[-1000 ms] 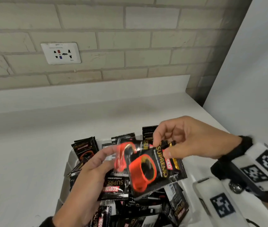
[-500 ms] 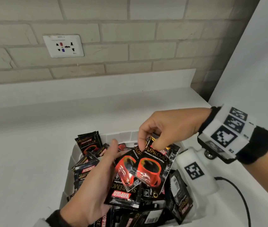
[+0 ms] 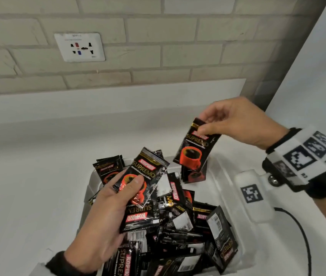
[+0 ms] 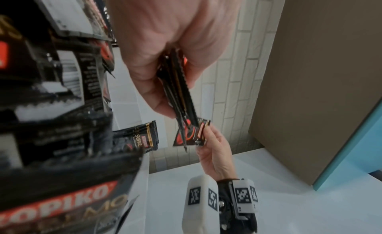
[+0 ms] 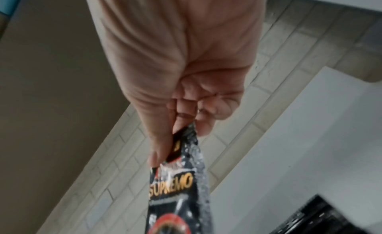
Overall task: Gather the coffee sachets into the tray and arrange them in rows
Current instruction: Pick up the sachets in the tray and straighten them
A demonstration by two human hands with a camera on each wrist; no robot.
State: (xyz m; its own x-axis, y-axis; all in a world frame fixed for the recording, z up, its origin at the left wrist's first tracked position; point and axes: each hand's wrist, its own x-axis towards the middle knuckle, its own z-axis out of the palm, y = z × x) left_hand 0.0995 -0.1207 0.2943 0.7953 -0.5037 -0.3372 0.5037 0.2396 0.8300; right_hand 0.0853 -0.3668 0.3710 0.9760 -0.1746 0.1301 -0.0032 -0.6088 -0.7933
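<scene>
Your right hand (image 3: 239, 121) pinches a single coffee sachet (image 3: 195, 148) by its top edge between thumb and curled fingers (image 5: 187, 97); the grip is pressed together on the foil, and the sachet hangs front-facing above the far right corner of the tray (image 3: 226, 177). Directly under it, inside that corner of the tray, a few sachets (image 3: 195, 175) stand upright against the far wall.

Your left hand (image 3: 108, 208) hovers over the left half of the tray and holds a small stack of sachets (image 3: 144, 188), thumb laid across the red cup printed on the top one and fingers curled beneath. The left wrist view shows that stack edge-on, clamped between thumb and fingers (image 4: 157, 93). How many sachets are in the stack cannot be told.

The rest of the tray is filled with a loose heap of sachets (image 3: 180, 236), lying at all angles, some face up, some showing barcodes. A few more sachets (image 3: 108, 170) lean at the tray's far left corner.

The tray sits on the white desk (image 3: 28, 176), near the brick wall (image 3: 158, 56) behind it. A wall socket (image 3: 79, 47) is mounted on that wall, up and to the left of the tray. A black cable (image 3: 301, 232) runs across the desk to the right of the tray.
</scene>
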